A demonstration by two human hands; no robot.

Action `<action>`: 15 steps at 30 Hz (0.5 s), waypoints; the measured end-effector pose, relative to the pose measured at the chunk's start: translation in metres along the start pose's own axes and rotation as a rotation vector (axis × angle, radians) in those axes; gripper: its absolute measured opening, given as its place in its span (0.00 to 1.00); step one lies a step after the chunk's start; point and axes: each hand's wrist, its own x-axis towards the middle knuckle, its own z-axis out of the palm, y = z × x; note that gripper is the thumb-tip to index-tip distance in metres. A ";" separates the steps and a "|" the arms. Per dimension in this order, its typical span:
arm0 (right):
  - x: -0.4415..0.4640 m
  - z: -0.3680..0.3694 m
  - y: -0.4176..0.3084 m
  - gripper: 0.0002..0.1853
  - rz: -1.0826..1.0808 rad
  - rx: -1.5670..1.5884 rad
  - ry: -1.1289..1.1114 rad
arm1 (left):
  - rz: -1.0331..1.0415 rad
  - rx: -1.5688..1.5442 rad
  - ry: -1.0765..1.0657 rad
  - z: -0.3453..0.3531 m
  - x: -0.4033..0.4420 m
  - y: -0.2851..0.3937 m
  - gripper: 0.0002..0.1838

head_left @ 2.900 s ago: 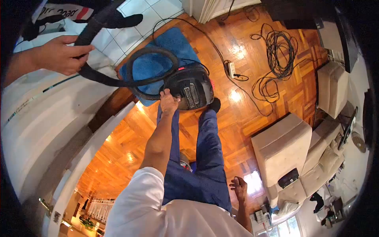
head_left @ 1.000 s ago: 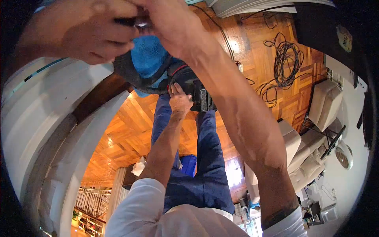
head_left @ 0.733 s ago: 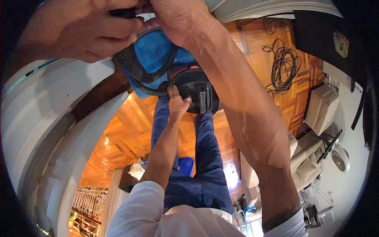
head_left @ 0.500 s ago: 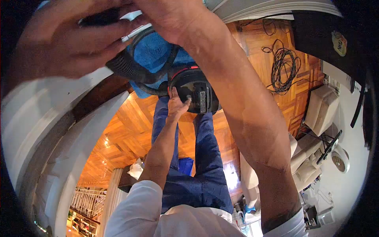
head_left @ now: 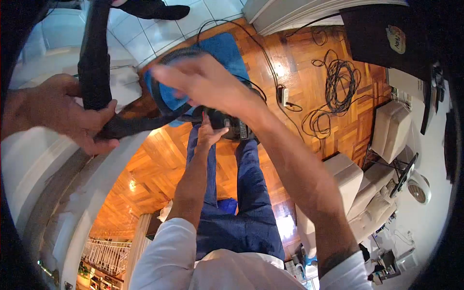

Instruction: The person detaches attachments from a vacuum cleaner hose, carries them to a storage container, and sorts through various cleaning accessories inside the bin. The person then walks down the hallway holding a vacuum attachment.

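Note:
My left hand (head_left: pixel 209 134) grips the near left side of a black canister vacuum cleaner (head_left: pixel 232 126), thumb lying across its top. The canister sits between my legs, partly covered by my right forearm. Blurred by motion, my right hand (head_left: pixel 203 82) is above the blue mat (head_left: pixel 224 48) and in front of the looped black hose (head_left: pixel 186 52); its finger positions and anything in it are unclear. At the left, another person's hand (head_left: pixel 72 113) is wrapped round a thick black tube (head_left: pixel 95 72), which joins the hose running to the canister.
A coiled black cable (head_left: pixel 340 87) and a white power strip (head_left: pixel 284 96) lie on the wooden floor (head_left: pixel 154 164). White tiles (head_left: pixel 200 21) begin beyond the mat. Beige seats (head_left: pixel 394 130) and a fan (head_left: pixel 418 188) stand at the right, a white door edge at the left.
My right hand has drawn back from the upper left toward the canister, away from the other person's hand. That hand has moved lower and left, gripping the black tube. My left hand stays on the canister.

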 end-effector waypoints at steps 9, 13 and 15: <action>-0.158 0.011 0.234 0.46 0.549 -0.213 0.361 | -0.315 -0.087 0.457 -0.024 -0.061 -0.058 0.53; -0.163 0.025 0.269 0.38 0.602 -0.432 0.553 | -0.056 -0.279 0.785 -0.151 -0.002 -0.003 0.59; -0.158 0.024 0.248 0.37 0.715 -0.530 0.527 | 0.084 -0.225 0.750 -0.193 0.037 0.005 0.55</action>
